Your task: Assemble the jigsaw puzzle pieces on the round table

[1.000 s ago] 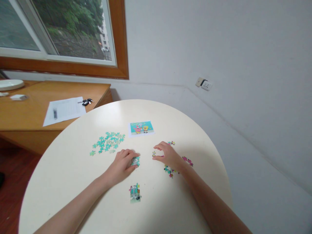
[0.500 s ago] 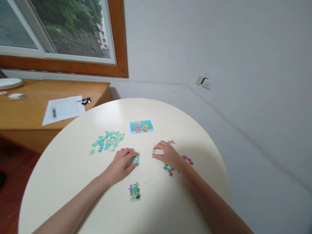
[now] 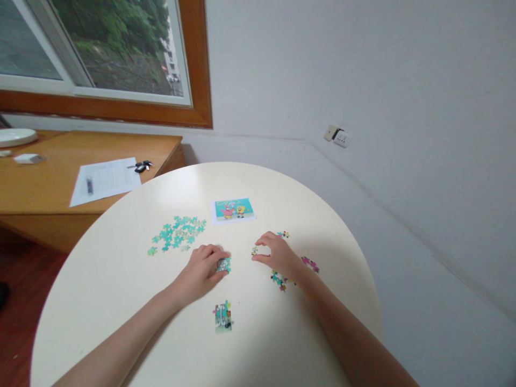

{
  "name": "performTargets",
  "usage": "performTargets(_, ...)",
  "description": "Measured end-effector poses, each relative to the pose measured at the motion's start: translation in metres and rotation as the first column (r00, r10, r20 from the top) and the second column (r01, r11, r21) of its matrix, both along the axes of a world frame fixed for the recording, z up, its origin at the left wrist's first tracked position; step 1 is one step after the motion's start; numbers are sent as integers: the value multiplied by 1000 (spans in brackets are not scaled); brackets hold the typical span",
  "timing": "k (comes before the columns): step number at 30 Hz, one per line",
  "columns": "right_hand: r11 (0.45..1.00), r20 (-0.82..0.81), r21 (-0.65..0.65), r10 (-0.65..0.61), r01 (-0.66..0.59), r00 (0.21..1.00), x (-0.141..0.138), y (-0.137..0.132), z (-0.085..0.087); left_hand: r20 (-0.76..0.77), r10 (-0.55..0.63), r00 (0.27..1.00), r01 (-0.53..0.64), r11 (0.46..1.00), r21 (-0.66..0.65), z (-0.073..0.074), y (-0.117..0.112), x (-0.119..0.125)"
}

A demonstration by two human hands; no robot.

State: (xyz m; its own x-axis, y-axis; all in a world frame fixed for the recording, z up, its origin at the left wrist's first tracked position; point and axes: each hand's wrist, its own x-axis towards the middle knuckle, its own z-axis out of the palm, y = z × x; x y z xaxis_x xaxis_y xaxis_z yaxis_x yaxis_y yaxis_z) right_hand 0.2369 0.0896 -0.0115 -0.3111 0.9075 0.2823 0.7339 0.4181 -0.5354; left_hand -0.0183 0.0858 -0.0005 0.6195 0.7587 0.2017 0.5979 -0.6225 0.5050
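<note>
My left hand [image 3: 200, 272] rests on the round cream table [image 3: 121, 301] with its curled fingers on a small joined cluster of puzzle pieces [image 3: 224, 264]. My right hand [image 3: 278, 255] is curved, thumb and forefinger pinching a small puzzle piece [image 3: 254, 251] just to the right of that cluster. A joined strip of pieces [image 3: 223, 316] lies nearer to me. Loose teal pieces [image 3: 177, 235] are scattered to the left. Pink and mixed pieces [image 3: 310, 264] lie by my right wrist. A cartoon reference picture [image 3: 233, 209] lies beyond my hands.
A wooden desk [image 3: 48, 199] stands to the left with a sheet of paper [image 3: 105, 180], keys [image 3: 142, 166] and a white dish [image 3: 16, 137]. A window sits above it. White walls meet behind the table, with a wall socket [image 3: 338, 137].
Both hands stay almost still on their pieces. The view has shifted slightly upward.
</note>
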Motion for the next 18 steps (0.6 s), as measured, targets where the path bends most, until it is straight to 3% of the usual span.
performTargets(9, 998, -36, 47, 52, -51, 998, 3, 2, -4, 14, 2, 1000, -2, 1000, 24, -6, 1, 0)
performTargets(18, 997, -35, 49, 61, -59, 998, 3, 2, -5, 5, -4, 1000, 3, 1000, 29, -4, 0, 0)
